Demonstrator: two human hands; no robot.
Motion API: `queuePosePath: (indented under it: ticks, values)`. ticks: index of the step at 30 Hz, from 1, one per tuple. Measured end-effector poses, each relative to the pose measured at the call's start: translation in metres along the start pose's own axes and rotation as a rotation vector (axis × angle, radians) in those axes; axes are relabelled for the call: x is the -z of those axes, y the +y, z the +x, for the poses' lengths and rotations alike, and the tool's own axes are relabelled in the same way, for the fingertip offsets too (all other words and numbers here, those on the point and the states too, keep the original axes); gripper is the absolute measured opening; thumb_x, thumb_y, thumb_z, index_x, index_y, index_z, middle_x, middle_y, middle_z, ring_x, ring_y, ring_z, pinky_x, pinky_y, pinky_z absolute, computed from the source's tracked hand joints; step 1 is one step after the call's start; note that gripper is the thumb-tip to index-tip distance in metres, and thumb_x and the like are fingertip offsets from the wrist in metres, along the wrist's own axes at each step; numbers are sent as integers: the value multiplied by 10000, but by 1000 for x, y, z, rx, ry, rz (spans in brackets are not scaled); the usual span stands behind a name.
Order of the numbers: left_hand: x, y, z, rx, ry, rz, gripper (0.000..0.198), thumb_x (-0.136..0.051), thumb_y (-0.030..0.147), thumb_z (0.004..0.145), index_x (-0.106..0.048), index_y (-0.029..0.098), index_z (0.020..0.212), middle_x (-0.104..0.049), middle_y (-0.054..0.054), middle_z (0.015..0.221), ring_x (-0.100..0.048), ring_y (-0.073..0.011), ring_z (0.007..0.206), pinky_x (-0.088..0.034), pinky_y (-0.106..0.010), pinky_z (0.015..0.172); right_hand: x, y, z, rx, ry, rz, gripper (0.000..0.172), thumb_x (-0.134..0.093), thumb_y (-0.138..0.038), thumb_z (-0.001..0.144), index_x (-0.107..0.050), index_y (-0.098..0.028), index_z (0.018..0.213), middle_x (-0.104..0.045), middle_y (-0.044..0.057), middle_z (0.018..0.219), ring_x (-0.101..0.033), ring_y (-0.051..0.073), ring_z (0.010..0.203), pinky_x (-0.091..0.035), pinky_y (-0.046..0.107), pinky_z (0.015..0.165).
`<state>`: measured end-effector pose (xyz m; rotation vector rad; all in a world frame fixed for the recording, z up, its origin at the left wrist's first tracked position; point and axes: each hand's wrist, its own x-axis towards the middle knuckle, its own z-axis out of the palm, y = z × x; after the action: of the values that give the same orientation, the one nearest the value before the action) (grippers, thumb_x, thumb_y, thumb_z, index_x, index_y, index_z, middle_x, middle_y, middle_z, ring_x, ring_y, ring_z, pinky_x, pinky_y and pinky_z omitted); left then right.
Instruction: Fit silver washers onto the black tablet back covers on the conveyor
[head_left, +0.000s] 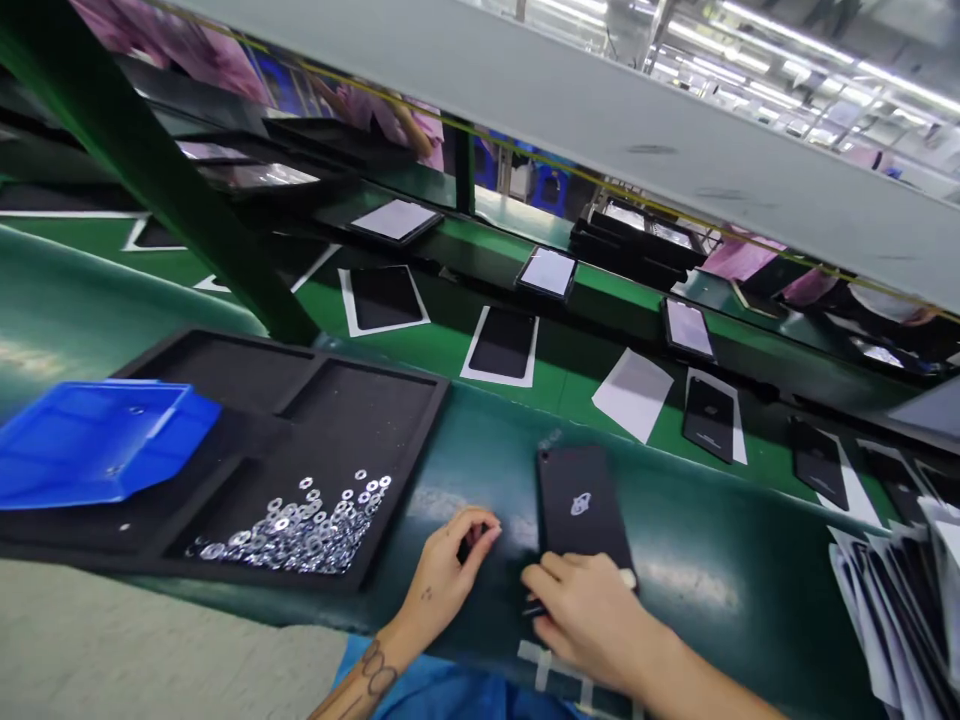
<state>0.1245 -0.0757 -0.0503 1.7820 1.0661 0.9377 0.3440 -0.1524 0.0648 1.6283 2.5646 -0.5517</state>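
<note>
A black tablet-like panel [589, 500] with a pale logo lies on the green bench. My right hand [592, 610] is closed over its near end, gripping a slim dark tool [534, 607] whose tip sticks out at the left of the fingers. The tool's kind is hidden. Left of the panel, my left hand [450, 570] hovers low over the bench with thumb and fingertips pinched together. Whatever they hold, if anything, is too small to make out. Beyond that hand, a pile of shiny metal rings [315, 530] fills the near corner of a black divided tray [409, 430].
A blue bin [105, 440] rests on the tray's left side. Past the bench, a green conveyor [442, 350] carries black panels on white sheets [499, 345]. Stacked sheets [892, 610] stand at the right. A green post [187, 210] rises at left; people in pink work opposite.
</note>
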Motion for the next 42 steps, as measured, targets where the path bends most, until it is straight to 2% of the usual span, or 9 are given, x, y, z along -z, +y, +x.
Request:
queuePosePath:
  ticks: [3, 7, 11, 16, 20, 27, 34, 37, 42]
  values:
    - [2, -4, 14, 165, -18, -51, 258, -650, 466, 1022, -720, 218, 1009, -711, -15, 841, -684, -173, 706, -587, -276, 662, -1, 32, 36, -50, 120, 194, 158, -730, -358, 999, -716, -258, 1121, -769, 3, 1069, -743, 188, 911, -497, 290, 748]
    - [7, -4, 43, 301, -150, -71, 289, -657, 487, 987, -728, 207, 993, -639, 5, 801, -628, -158, 611, -551, -275, 580, 13, 129, 56, -383, 433, 145, 330, -652, -420, 1068, -695, -223, 1330, -709, 90, 1287, -721, 223, 1000, -519, 329, 802]
    - [9, 3, 78, 148, -187, 140, 211, -693, 406, 987, -771, 214, 949, -688, -53, 947, -648, -227, 871, -569, -392, 880, -15, 174, 51, -443, 580, 11, 356, -534, -453, 1115, -708, -229, 1330, -712, 112, 1279, -708, 241, 994, -506, 327, 717]
    - [1, 10, 111, 70, -277, 374, 177, -757, 391, 982, -821, 232, 939, -617, -102, 1207, -512, -328, 1248, -355, -571, 1206, -50, 159, 44, -345, 636, -26, 383, -536, -420, 1108, -684, -258, 1422, -704, 96, 1368, -700, 247, 1130, -505, 321, 721]
    - [0, 13, 122, 191, -384, 432, 201, -736, 425, 998, -830, 248, 1008, -548, -96, 1254, -480, -339, 1267, -324, -603, 1221, -51, 146, 46, -172, 517, -32, 378, -574, -399, 1096, -662, -273, 1441, -683, 105, 1428, -667, 263, 1140, -481, 333, 700]
    - [1, 15, 129, 310, -438, 519, 329, -758, 565, 949, -809, 257, 1051, -477, -84, 1273, -443, -336, 1255, -363, -594, 1199, -54, 134, 51, -252, 502, -43, 167, -607, -376, 1083, -642, -223, 1139, -705, 122, 1178, -620, 277, 1009, -373, 357, 638]
    - [7, 20, 145, 341, -576, 627, 321, -768, 546, 943, -758, 254, 1077, -435, -77, 1241, -408, -350, 1310, -349, -581, 1218, -56, 132, 53, -252, 506, -50, 184, -545, -363, 1113, -613, -202, 1056, -727, 122, 1035, -607, 283, 986, -359, 358, 689]
    - [2, 24, 172, 365, -694, 755, 487, -867, 589, 850, -688, 213, 1101, -413, -108, 1318, -389, -401, 1333, -387, -605, 1167, -56, 131, 55, -267, 486, -36, 228, -512, -373, 1127, -620, -194, 1035, -741, 115, 972, -628, 273, 942, -312, 345, 674]
    - [-33, 26, 214, 166, -764, 888, 837, -1028, 731, 558, -613, 151, 996, -342, -164, 1510, -247, -557, 1454, -262, -756, 1159, -56, 131, 51, -371, 564, 21, 308, -503, -388, 1109, -632, -202, 899, -714, 58, 780, -560, 189, 672, -193, 336, 619]
